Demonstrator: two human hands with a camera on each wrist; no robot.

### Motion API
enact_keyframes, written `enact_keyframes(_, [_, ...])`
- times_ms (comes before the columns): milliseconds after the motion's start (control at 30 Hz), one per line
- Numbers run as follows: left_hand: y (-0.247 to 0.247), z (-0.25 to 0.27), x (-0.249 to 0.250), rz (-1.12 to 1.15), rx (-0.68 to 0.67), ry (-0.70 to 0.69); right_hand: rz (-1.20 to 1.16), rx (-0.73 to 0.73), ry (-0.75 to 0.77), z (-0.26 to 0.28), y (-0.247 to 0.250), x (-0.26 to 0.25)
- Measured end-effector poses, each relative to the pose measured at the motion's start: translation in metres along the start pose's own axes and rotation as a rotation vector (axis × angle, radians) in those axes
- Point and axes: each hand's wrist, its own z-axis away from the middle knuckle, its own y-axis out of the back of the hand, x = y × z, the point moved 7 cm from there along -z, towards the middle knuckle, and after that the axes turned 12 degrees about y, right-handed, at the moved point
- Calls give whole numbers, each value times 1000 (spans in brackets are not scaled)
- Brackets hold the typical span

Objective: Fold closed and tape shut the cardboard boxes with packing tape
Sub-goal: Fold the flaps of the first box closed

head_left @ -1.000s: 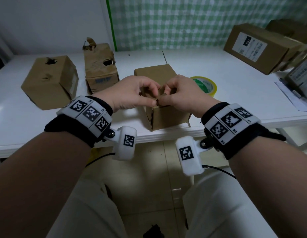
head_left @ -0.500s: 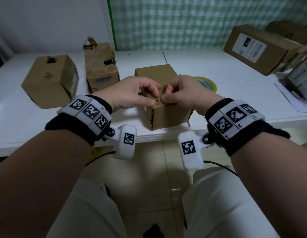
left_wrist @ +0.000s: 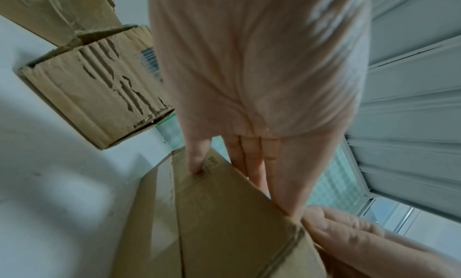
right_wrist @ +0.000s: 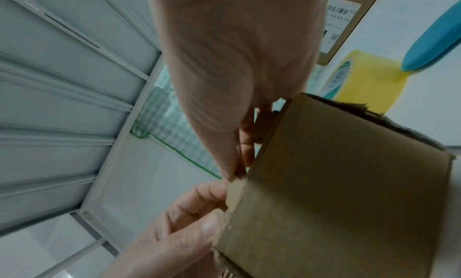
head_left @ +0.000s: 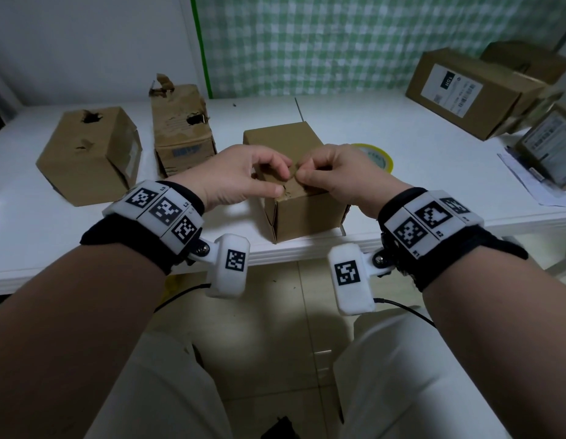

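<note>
A small brown cardboard box stands at the white table's front edge, top flaps folded down. My left hand grips its top front-left corner, thumb on the side face and fingers curled over the top. My right hand pinches the top edge of the same box between thumb and forefinger, right beside the left fingertips. What lies under the fingertips is hidden. A yellow packing tape roll lies flat on the table behind the right hand, also in the right wrist view.
Two torn boxes stand at the back left. Labelled boxes and papers crowd the right side. A blue object lies by the tape. The table's front edge runs just under the box.
Both hands stay at the box's top front edge with fingers working the same spot. The right wrist has shifted slightly to the right. The box has not moved.
</note>
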Motion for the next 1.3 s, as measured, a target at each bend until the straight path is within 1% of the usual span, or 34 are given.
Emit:
enact_keyframes(133, [2, -4, 2, -17, 89, 11, -139, 33, -42, 3, 6, 9])
enact_keyframes(233, [-1, -6, 8, -85, 185, -5, -97, 72, -17, 4, 8, 11])
enact_keyframes(333, [-5, -10, 15, -198, 233, -16, -91, 87, -17, 5, 9, 11])
enact_keyframes(433, [-8, -13, 17, -270, 227, 6, -152, 91, -17, 7, 9, 14])
enact_keyframes(600, [-9, -18, 17, -341, 214, 60, -159, 69, 0, 6, 5, 15])
enact_keyframes(900, [-10, -22, 20, -415, 183, 58, -157, 80, 3, 8, 5, 13])
enact_keyframes(1000, [-10, -21, 16, -368, 191, 31, -158, 93, -5, 7, 4, 13])
enact_keyframes(1167, [-10, -17, 5, -242, 249, -24, -162, 132, -5, 7, 3, 13])
enact_keyframes(1300, [-11, -18, 4, -196, 223, -17, -147, 152, 7, 6, 3, 13])
